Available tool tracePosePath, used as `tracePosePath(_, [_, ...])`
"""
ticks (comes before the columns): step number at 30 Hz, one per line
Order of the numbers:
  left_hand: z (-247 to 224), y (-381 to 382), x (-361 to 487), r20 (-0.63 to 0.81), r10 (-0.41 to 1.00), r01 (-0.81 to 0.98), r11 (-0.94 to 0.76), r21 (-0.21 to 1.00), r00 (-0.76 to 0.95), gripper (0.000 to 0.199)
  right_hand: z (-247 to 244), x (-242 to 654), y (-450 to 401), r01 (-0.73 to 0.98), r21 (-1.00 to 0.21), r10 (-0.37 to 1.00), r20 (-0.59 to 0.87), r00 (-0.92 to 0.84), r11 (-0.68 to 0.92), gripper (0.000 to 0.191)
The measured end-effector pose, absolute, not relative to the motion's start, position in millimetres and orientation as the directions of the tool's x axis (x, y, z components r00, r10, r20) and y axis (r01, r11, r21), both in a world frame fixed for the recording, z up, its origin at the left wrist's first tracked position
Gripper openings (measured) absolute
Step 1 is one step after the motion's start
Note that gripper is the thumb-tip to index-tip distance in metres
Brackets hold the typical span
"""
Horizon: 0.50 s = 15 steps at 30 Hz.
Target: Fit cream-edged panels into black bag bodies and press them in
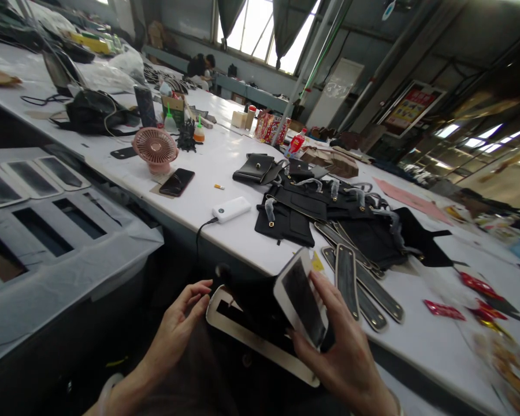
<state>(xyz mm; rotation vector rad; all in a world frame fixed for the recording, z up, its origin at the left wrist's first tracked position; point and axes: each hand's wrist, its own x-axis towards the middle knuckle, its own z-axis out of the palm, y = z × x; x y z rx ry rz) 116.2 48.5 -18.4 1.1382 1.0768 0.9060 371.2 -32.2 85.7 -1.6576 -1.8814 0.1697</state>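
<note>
My right hand (342,341) grips a cream-edged panel (292,309) with rounded corners and a dark middle, its fingers along one side and the thumb below. The panel stands tilted against dark material above my lap. Below it lies a long cream-rimmed piece (260,342) with rounded ends and a dark slot; whether the two are joined is hidden in shadow. My left hand (182,318) is at the left end of this long piece, fingers loosely bent and apart, with nothing seen between them. The thumb tip is close to the rim; I cannot tell if it touches.
On the white table are black bag parts (303,202), dark straps (346,277), a white power bank (231,209), a phone (177,182) and a pink fan (155,147). More cream-edged panels (37,178) lie on a covered surface at left. A person (201,68) sits far back.
</note>
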Motion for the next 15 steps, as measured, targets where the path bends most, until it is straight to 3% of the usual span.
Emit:
tracePosePath(9, [-23.5, 47.3, 115.7, -0.259, 0.936, -0.014, 0.27, 0.963, 0.238, 0.033, 72.0, 367.4, -42.3, 0.959, 0.022, 0.932, 0.232, -0.279, 0.282, 0.078])
tracePosePath(15, [-53.6, 51.1, 120.2, -0.354, 0.901, -0.069, 0.381, 0.922, 0.25, 0.047, 60.2, 353.1, -34.7, 0.958, 0.071, 0.946, 0.154, -0.286, 0.278, 0.086])
